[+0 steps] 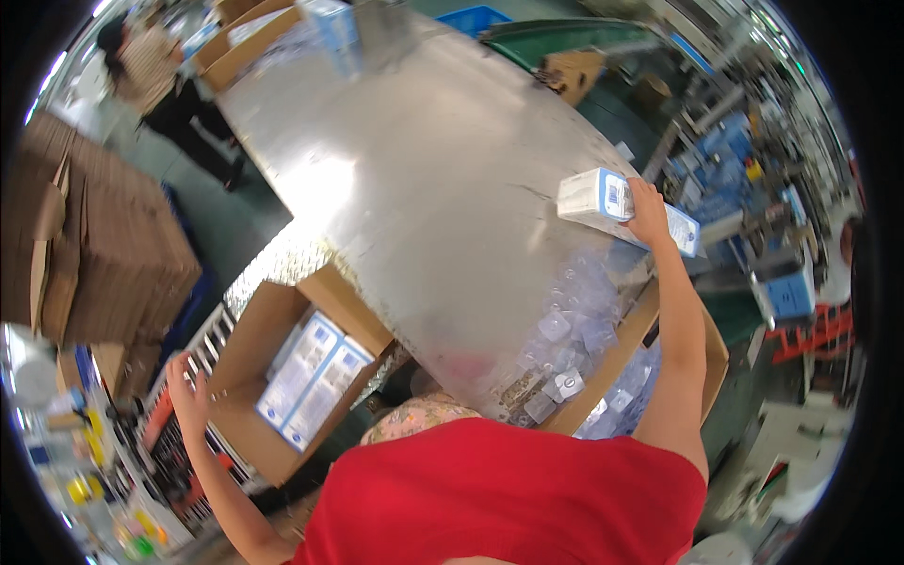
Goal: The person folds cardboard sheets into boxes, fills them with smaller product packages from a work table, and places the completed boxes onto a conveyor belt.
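Observation:
My right hand (648, 213) grips a long white and blue box (603, 200) at the right edge of the shiny metal table (424, 179). My left hand (186, 388) hangs open in the air at the lower left, fingers spread, beside an open cardboard carton (247, 348). Two white and blue boxes (314, 377) lie flat inside that carton. A heap of clear plastic blister shells (570, 330) rests on the table's near right corner, just below the held box.
Stacked flat cardboard (94, 245) stands at the left. A person in dark trousers (165, 89) walks at the top left. Another carton (240, 42) and a box (331, 24) sit at the table's far end. Machinery fills the right side (753, 188).

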A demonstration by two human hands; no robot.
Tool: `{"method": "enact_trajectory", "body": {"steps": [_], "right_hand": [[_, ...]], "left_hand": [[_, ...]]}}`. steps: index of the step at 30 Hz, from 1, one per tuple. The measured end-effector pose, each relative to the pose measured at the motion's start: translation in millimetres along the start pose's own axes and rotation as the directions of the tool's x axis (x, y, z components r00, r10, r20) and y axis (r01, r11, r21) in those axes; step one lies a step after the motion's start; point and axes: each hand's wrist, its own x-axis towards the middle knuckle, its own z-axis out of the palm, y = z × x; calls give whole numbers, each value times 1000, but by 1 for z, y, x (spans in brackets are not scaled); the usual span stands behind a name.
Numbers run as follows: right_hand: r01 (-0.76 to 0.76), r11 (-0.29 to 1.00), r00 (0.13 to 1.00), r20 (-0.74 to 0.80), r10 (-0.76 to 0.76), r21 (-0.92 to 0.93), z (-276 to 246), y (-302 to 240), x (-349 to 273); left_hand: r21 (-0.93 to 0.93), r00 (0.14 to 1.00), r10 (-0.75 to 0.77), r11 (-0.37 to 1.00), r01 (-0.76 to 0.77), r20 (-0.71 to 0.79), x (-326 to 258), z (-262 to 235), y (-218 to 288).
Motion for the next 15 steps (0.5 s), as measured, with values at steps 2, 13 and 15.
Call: {"method": "enact_trajectory", "body": {"steps": [2,13,15], "right_hand": [[147,979,983,-133,-128,142,-15,-46,17],[688,467,717,-420,-556,556,-93,-326,43],[644,463,733,-319,-600,609,-86,-363,32]], "left_hand": [[279,997,-38,959,56,-69,-43,2,-83],[70,731,-650,755,652,207,-147,26,-157],[-132,755,-639,744,655,146,-148,43,-153]]}}
